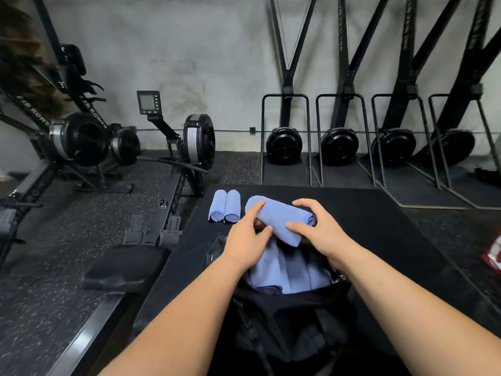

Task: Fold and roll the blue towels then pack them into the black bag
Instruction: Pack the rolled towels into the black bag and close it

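Over the black bag (pixel 292 316), a soft, light rolled towel (pixel 282 218) is gripped by the left hand (pixel 245 240) and right hand (pixel 322 232), best squeezed at both ends.

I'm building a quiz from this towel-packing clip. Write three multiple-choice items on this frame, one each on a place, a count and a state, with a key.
1. Where do the loose rolled towels lie?
A. on the black mat, left of the held towel
B. on the rower seat
C. on the speckled floor

2. How many loose rolled towels are there?
A. one
B. two
C. four

3. The black bag is:
A. zipped shut
B. open, with blue towels inside
C. open and empty

Key:
1 A: they rest side by side on the mat, left of the roll that the left hand and right hand grip.
2 B: two rolled ends show.
3 B: blue cloth fills its open mouth.
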Motion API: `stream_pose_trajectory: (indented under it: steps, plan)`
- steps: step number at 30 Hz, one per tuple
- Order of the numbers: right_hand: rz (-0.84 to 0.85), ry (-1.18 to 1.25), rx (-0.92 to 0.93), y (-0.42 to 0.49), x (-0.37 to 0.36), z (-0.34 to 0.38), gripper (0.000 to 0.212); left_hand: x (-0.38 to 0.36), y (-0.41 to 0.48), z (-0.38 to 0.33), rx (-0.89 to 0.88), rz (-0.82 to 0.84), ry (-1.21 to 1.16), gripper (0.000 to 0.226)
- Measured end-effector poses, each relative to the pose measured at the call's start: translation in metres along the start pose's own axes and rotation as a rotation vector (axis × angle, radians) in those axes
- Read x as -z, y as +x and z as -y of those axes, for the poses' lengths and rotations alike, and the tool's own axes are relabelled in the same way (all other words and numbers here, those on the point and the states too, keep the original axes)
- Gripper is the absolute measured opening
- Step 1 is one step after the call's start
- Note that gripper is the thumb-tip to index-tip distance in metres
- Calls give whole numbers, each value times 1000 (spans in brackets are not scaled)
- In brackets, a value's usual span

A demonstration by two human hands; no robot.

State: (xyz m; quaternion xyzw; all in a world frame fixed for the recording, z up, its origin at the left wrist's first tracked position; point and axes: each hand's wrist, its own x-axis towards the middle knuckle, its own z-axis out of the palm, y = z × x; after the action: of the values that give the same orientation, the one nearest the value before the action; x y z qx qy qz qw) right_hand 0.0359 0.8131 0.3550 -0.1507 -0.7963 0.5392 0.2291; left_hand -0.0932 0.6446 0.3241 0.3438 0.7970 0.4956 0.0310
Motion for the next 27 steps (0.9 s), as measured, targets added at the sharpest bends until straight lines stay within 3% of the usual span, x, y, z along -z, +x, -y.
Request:
stream_pose_trajectory:
  steps: [6, 10, 15, 19, 22, 27]
  plan:
    - [162, -107, -218, -10, 10, 1, 46, -8, -6, -7, -101, 72, -110, 63]
    - [77, -215, -249, -12, 6, 0, 60, -13, -13, -11, -175, 150, -70, 62]
    - [69, -237, -302, -17, 15, -3, 65, -4, -13, -3, -236, 140, 299, 66]
    - [174, -231, -330, -27, 29, -7, 44, 4, -9, 8, -326, 147, 496, 44]
    - [233, -193, -373, -33, 41, -13, 41, 10, -7, 15, -248, 200, 638, 27]
    - [358, -233, -456, -37, 49, -23, 42, 14, 2, 14, -322, 280, 830, 54]
